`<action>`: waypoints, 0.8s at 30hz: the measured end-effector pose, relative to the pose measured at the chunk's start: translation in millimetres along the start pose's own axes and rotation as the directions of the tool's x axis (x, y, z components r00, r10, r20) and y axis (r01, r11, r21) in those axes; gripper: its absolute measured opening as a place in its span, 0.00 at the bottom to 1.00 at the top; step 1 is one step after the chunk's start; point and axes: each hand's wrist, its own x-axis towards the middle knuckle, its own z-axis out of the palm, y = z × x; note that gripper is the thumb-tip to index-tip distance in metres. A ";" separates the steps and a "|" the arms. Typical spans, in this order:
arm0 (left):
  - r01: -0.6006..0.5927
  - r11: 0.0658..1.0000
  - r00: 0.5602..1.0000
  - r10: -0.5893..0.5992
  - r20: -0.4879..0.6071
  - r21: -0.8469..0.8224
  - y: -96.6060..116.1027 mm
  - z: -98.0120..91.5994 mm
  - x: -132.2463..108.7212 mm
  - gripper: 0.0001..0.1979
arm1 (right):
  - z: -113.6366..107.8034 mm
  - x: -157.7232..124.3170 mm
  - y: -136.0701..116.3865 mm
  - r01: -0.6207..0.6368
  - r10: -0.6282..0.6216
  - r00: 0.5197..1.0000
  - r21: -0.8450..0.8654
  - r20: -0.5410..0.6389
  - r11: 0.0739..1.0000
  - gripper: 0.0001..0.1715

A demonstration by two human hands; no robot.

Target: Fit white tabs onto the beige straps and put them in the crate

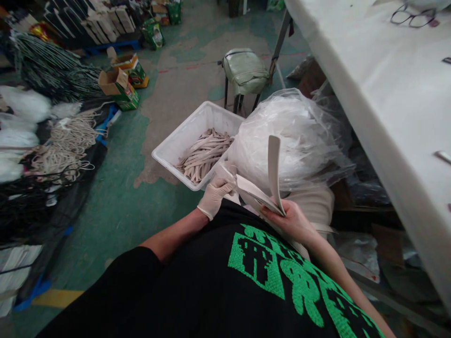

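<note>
Several flat cream strips (274, 171) lie in my bare right hand (291, 218), whose fingers and thumb are closed on them. One strip bends up from that hand, while the others point left toward my left hand (216, 192). In a white glove, my left hand is closed at the left end of the strips, over the near rim of a white plastic tub (176, 142). What its fingertips pinch is partly hidden. A heap of similar beige strips (206, 155) fills the tub's right part. Cream material (315, 199) is also beyond my right wrist.
A large clear plastic bag (285, 134) bulges beside the tub. A white-covered table (380, 84) runs along the right, with glasses (412, 18) on it. Behind the tub stands a padded stool (244, 70). Cord bundles (65, 145) and open cartons (120, 87) are at left.
</note>
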 end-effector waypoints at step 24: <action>0.431 0.860 0.898 -0.379 0.222 -0.273 -5.9 24.3 -2.0 0.16 | -17.7 -29.2 1.0 -0.093 0.083 0.989 -0.081 -0.125 0.992 0.15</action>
